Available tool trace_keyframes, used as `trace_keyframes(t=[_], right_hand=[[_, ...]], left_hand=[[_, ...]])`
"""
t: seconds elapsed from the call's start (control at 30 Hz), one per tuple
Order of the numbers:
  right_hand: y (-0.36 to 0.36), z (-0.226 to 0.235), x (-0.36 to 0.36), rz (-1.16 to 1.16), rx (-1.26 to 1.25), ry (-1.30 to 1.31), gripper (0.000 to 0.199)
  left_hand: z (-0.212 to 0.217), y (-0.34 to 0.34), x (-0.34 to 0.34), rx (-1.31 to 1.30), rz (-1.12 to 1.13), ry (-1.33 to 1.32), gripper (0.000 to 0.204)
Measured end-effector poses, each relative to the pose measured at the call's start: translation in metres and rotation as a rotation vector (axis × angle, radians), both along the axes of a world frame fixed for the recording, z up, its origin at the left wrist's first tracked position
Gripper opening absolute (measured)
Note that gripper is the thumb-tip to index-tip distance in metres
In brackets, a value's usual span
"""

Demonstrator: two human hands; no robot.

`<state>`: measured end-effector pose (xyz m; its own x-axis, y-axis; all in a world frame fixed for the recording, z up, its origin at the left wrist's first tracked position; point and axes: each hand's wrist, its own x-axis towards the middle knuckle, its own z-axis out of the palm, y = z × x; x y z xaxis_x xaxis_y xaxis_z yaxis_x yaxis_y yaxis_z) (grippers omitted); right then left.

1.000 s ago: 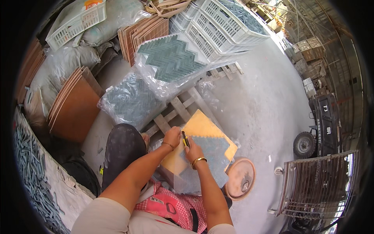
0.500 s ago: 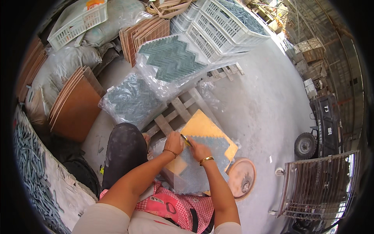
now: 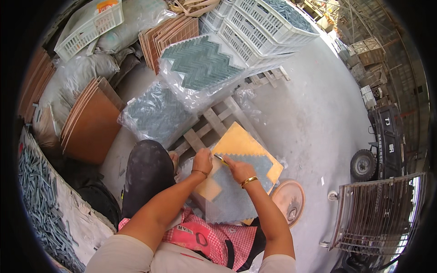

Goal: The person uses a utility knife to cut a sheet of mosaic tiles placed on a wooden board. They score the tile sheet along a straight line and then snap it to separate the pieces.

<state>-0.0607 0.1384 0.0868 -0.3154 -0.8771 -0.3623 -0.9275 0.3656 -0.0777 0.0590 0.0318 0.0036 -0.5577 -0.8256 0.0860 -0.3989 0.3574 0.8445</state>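
Two hands: both on the orange board (image 3: 241,143), over the mesh sheet (image 3: 232,195)
Left hand (image 3: 202,161): fingers curled, gripping one end of the yellow-handled cutter (image 3: 221,159)
Right hand (image 3: 240,170): moved in from earlier, fingers bent, pressing the mesh flat beside the cutter tip
Mesh sheet: lying on the board's near half, reaching towards the lap
Change: board and mesh lying as before; hands closer together, cutting likely under way
Behind board: wooden pallet (image 3: 214,123), bagged green mosaic sheets (image 3: 200,63)

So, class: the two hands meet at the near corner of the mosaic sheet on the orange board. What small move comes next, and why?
Probably draw the thin tool along the mesh sheet: the left hand pinches it at the sheet's edge, while the right hand presses the sheet flat on the orange board.
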Motion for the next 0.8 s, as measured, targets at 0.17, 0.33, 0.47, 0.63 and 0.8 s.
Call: trace_keyframes(t=[0.17, 0.33, 0.47, 0.63, 0.8], right_hand=[[0.005, 0.008, 0.006, -0.020, -0.003, 0.010, 0.041], [0.009, 0.016, 0.010, -0.046, -0.013, -0.019, 0.039], [0.014, 0.020, 0.009, -0.047, -0.002, -0.061, 0.036], [0.021, 0.018, 0.009, -0.077, 0.034, -0.024, 0.037], [0.039, 0.015, 0.007, -0.098, 0.061, -0.018, 0.048]], left_hand=[[0.001, 0.000, 0.002, 0.046, 0.012, -0.001, 0.009], [0.006, -0.003, 0.003, 0.050, -0.011, 0.016, 0.006], [0.000, -0.001, 0.004, 0.064, -0.025, 0.036, 0.005], [-0.003, -0.001, 0.002, 0.067, -0.032, 0.040, 0.005], [-0.005, 0.000, 0.004, 0.077, -0.023, 0.057, 0.006]])
